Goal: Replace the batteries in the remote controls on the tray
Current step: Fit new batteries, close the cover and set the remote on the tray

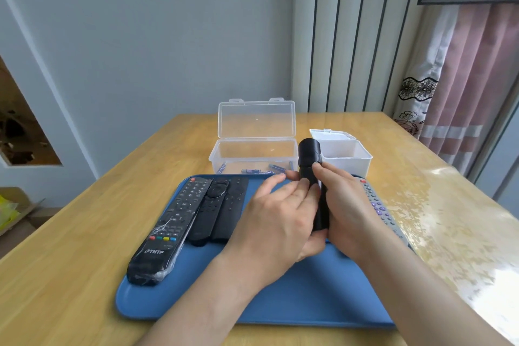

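Above the blue tray both my hands hold a black remote edge-on, its far end raised. My right hand grips it from the right, thumb on its top side. My left hand holds it from the left, fingertips laid against its body. On the tray's left lie a long black remote in plastic wrap and two plain black remotes. A grey remote with purple buttons lies at the tray's right edge, partly hidden by my right hand.
Behind the tray stands a clear plastic box with its lid up and several blue batteries inside. A smaller white box sits to its right, lid open. The wooden table has bare room left and right; a wall stands behind it.
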`<state>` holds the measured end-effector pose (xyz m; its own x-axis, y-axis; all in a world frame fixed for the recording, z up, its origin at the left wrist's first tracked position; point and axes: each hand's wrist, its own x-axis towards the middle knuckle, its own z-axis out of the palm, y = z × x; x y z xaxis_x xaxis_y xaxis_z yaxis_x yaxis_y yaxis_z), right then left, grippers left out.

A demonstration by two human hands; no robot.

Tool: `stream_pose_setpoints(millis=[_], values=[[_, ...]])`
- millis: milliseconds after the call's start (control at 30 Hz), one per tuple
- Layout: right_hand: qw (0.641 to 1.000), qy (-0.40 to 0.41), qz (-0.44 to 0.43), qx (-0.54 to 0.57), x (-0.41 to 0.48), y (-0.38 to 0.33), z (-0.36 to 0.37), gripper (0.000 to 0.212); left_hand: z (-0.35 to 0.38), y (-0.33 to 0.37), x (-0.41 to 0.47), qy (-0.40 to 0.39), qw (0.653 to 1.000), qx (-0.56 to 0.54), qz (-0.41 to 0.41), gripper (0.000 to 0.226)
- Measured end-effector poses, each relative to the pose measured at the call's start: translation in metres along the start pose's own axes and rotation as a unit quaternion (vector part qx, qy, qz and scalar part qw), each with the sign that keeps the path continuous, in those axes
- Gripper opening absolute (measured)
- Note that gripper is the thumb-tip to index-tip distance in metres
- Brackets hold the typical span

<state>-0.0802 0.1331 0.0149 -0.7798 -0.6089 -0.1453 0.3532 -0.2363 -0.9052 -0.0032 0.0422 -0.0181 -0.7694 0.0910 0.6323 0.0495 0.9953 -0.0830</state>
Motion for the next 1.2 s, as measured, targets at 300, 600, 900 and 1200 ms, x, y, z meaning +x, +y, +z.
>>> stream_pose_setpoints(millis=[300, 600, 900, 1200], values=[[0.998, -0.037, -0.019, 0.053, 0.003, -0.002, -0.005, 0.029, -0.009, -0.008, 0.000, -0.019, 0.989, -0.124, -0.074, 0.068], [0.996, -0.067, -0.052, -0.021, -0.004, 0.005, 0.007, 0.024, -0.016, -0.016, -0.001, -0.051, 0.962, -0.215, -0.158, 0.111], [0.995, -0.091, -0.034, -0.018, -0.005, 0.013, 0.013, 0.024, -0.021, -0.019, -0.004, -0.030, 0.908, -0.335, -0.251, 0.098], [0.963, -0.150, -0.114, -0.195, -0.005, 0.002, 0.002, 0.024, -0.039, -0.039, 0.003, 0.061, 0.762, -0.578, -0.286, 0.071]])
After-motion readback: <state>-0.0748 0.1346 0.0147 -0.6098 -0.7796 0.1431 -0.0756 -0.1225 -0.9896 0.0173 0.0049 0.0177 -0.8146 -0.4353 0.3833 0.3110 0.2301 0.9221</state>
